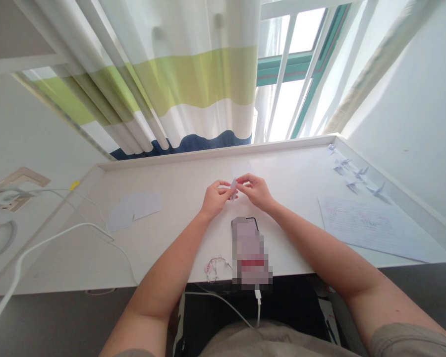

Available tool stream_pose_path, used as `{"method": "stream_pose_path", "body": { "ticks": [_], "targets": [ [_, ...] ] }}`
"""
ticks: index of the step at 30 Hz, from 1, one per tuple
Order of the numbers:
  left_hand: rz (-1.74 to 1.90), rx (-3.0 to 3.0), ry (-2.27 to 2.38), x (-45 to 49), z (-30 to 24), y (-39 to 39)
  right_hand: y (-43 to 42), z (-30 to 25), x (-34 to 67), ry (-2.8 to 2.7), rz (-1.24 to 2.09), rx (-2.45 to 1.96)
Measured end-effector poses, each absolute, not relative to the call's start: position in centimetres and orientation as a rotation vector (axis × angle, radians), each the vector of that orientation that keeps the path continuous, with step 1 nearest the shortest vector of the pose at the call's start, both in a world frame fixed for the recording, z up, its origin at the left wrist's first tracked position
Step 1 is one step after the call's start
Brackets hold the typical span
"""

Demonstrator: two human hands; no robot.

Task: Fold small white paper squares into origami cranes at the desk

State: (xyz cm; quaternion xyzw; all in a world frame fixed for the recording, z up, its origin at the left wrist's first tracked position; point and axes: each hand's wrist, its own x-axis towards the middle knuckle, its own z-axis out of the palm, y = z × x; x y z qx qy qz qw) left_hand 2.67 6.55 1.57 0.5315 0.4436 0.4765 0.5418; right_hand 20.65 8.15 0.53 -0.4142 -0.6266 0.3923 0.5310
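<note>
Both my hands meet above the middle of the white desk [178, 171]. Between their fingertips is a small folded piece of pale lilac paper [233, 190], likely an origami crane in progress. My left hand [215, 199] pinches its lower part, and my right hand [253, 191] holds its upper edge. Part of the paper is hidden by my fingers. Several finished origami cranes [351, 173] stand at the far right of the desk, well away from both hands.
Loose pale paper squares [134, 210] lie left of my hands. A pixelated phone [250, 253] sits just below them, with a white charging cable [258, 307]. A small beaded string [213, 267] lies beside it. A handwritten sheet [371, 229] lies at right, below a window and curtain.
</note>
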Motion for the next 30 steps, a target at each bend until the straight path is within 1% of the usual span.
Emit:
{"method": "stream_pose_path", "body": {
  "ticks": [5,17,20,30],
  "targets": [
    [1.122,1.278,1.05,2.73,1.31,6.56,8.24,0.55,20.74,-1.495,1.041,-0.996],
    [1.034,1.251,0.94,2.72,1.67,6.35,8.51,0.28,21.11,-1.563,0.972,-1.0],
    [1.039,1.192,0.975,2.61,1.76,6.41,8.32,0.29,21.09,-1.644,0.874,-0.95],
    [1.208,1.034,1.098,2.62,1.59,6.8,7.85,0.79,21.46,-2.079,0.36,-0.816]
  ]
}}
